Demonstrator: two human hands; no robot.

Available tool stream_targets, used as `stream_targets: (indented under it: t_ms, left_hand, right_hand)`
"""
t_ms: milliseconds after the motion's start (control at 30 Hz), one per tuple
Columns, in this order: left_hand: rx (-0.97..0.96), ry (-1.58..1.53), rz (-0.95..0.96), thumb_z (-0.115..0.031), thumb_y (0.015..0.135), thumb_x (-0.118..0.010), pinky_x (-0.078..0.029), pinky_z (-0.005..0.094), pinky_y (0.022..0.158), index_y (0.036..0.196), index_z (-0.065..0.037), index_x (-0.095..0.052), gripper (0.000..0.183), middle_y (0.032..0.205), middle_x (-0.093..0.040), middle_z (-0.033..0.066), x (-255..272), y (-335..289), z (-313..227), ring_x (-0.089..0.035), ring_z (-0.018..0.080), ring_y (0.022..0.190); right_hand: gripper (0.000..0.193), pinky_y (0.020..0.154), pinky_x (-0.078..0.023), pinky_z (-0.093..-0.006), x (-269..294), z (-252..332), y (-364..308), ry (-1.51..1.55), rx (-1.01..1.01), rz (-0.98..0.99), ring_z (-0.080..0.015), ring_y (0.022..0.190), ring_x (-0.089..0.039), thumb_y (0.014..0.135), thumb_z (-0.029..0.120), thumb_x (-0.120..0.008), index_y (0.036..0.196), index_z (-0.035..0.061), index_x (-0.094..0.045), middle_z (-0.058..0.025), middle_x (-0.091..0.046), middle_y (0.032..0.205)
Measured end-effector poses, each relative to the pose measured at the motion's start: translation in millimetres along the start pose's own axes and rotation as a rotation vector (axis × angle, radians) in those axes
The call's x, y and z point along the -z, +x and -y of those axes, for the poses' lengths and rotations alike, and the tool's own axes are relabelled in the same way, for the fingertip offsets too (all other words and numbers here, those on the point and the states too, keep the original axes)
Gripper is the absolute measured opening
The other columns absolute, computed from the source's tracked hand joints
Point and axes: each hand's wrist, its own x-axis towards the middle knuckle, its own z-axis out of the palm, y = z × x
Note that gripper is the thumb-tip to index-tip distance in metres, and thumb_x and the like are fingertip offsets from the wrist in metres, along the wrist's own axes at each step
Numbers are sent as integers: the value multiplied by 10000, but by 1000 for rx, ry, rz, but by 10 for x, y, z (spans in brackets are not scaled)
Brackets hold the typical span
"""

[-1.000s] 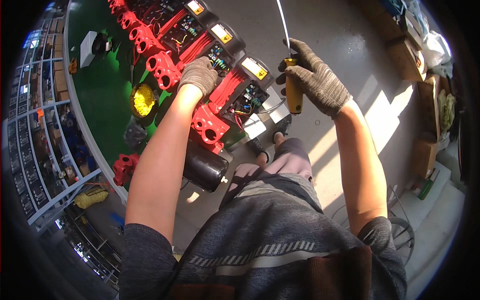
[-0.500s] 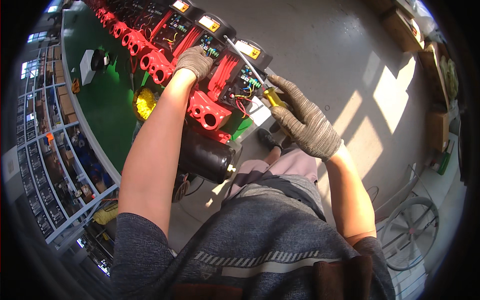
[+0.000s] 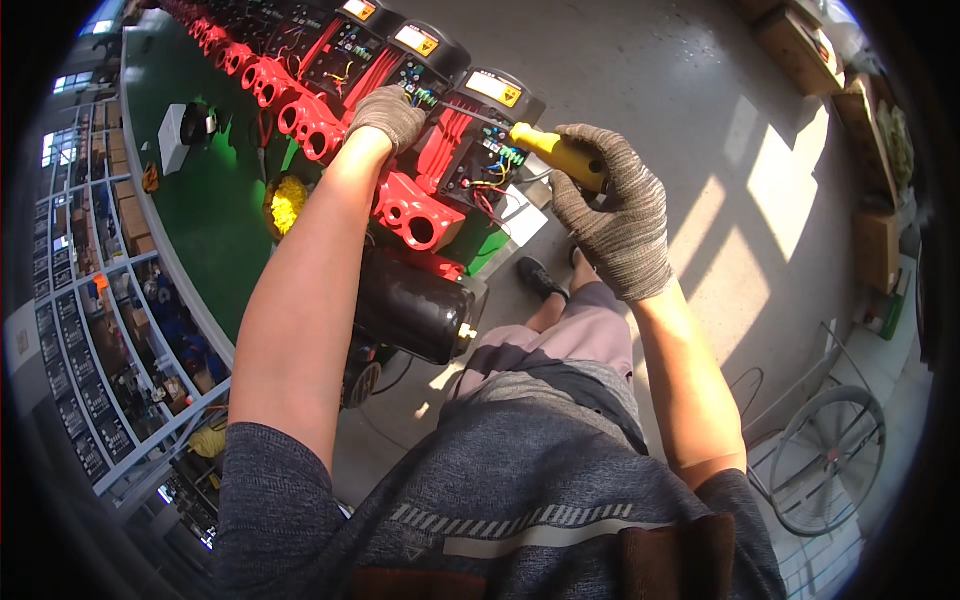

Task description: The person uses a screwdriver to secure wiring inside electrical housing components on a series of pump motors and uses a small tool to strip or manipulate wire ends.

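My right hand (image 3: 622, 215), in a grey-brown knit glove, grips the yellow handle of a screwdriver (image 3: 562, 158). Its shaft runs left, its tip near the green terminal block (image 3: 426, 98) of a red-and-black motor unit. My left hand (image 3: 388, 118), gloved alike, is bent over that same unit beside the terminals; the fingertips are closed and what they hold is hidden. Nearer to me stands another such unit, with red fins (image 3: 445, 145), an open circuit board with coloured wires (image 3: 490, 180), and a red casting with round holes (image 3: 418, 222).
Several similar units (image 3: 290, 110) line the green bench (image 3: 215, 240). On it are a bowl of small yellow parts (image 3: 288, 205) and a white box (image 3: 174, 140). A black tank (image 3: 415, 310) sits below. Shelving (image 3: 110, 300) stands left; a fan (image 3: 830, 460) and cardboard boxes (image 3: 875, 250) are right.
The screwdriver has swung from a steep slant to a flatter one, its tip lower and near the terminals. My right hand has shifted slightly up and right; my left has barely moved.
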Motion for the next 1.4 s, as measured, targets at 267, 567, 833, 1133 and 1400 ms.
stream_targets:
  t_ms: [267, 567, 833, 1133, 1400]
  left_hand:
    - [-21, 33, -32, -196, 824, -611, -544, 395, 635, 989, -16, -642, 246, 738, -677, 162, 22, -33, -42, -677, 255, 631]
    - [-10, 26, -28, -189, 815, -602, -547, 396, 645, 983, -15, -642, 245, 738, -678, 164, 11, -29, -14, -679, 254, 629]
    - [-16, 28, -27, -184, 810, -599, -545, 390, 641, 978, -21, -642, 238, 735, -676, 163, 12, -28, -28, -675, 249, 619]
    - [-21, 45, -39, -192, 812, -604, -545, 391, 636, 976, -21, -643, 240, 732, -675, 164, -18, 13, 17, -678, 255, 627]
    - [-23, 39, -44, -195, 813, -607, -540, 398, 633, 974, -25, -647, 238, 730, -676, 165, -19, 8, 14, -675, 263, 622]
  right_hand:
    - [383, 796, -589, -344, -266, -114, -17, 56, -61, -27, -259, 940, -706, 855, 117, -736, 1209, 47, -609, -158, -679, 1091]
    - [364, 879, -579, -358, -346, -253, -58, 142, -144, -88, -243, 999, -707, 885, 122, -717, 1221, 46, -601, -163, -698, 1102]
    - [378, 888, -579, -357, -299, -243, -66, 112, -132, -41, -254, 1011, -703, 882, 114, -718, 1232, 40, -593, -169, -687, 1124]
    - [355, 835, -593, -357, -377, -150, -86, 69, -166, -94, -265, 953, -724, 894, 134, -717, 1211, 28, -599, -187, -700, 1072]
    - [319, 672, -569, -279, -456, -85, -124, -36, -235, -194, -141, 755, -695, 926, 175, -712, 1178, 4, -618, -111, -725, 888]
